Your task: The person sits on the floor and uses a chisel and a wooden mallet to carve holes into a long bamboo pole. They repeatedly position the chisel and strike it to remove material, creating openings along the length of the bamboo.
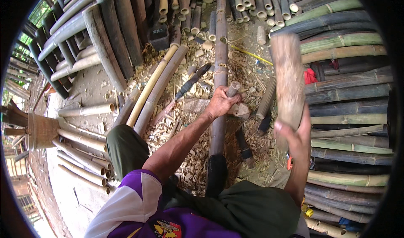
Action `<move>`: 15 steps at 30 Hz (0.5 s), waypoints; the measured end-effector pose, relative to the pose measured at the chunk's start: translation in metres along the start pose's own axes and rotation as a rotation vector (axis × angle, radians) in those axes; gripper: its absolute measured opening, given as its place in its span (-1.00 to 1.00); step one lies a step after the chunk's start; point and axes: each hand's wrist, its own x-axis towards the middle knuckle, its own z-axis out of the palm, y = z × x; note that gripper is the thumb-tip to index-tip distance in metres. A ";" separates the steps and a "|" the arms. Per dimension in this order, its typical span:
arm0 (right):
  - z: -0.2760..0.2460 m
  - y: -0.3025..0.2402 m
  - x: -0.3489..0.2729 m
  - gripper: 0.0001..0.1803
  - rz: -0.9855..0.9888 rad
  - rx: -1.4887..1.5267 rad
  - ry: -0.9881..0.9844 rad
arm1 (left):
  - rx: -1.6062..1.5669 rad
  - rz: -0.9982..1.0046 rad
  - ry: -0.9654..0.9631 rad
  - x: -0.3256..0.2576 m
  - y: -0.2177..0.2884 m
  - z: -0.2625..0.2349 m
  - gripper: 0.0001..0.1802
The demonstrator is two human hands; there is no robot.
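Observation:
A long dark bamboo pole point(220, 61) runs away from me between my legs. My left hand point(223, 101) is closed around a short round wooden handle point(233, 88) over the pole. The handle's top end points up toward me; its lower end is hidden by the hand and pole. My right hand point(296, 135) grips the narrow end of a thick wooden club point(288, 76), raised to the right of the pole and slightly blurred. Beneath the left hand, a pale wooden block point(198, 105) lies on the ground against the pole.
Wood chips point(185, 141) cover the ground. A dark-handled knife point(191, 82) lies left of the pole, near two bamboo lengths point(158, 91). A yellow tape measure point(252, 55) stretches across the chips. Stacked bamboo point(349, 99) lines the right side; bamboo frames point(109, 40) stand at the left.

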 end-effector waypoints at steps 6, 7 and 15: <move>0.025 -0.039 0.074 -0.39 -0.105 -0.924 -0.392 | 0.014 0.171 0.055 0.024 -0.028 0.009 -0.83; 0.024 -0.056 0.087 -0.33 -0.119 -0.941 -0.412 | 0.001 0.061 0.015 0.024 -0.022 0.004 -0.84; 0.048 -0.180 0.146 -0.42 -0.655 -0.380 -0.025 | -0.053 0.029 0.059 0.033 -0.005 -0.016 -0.64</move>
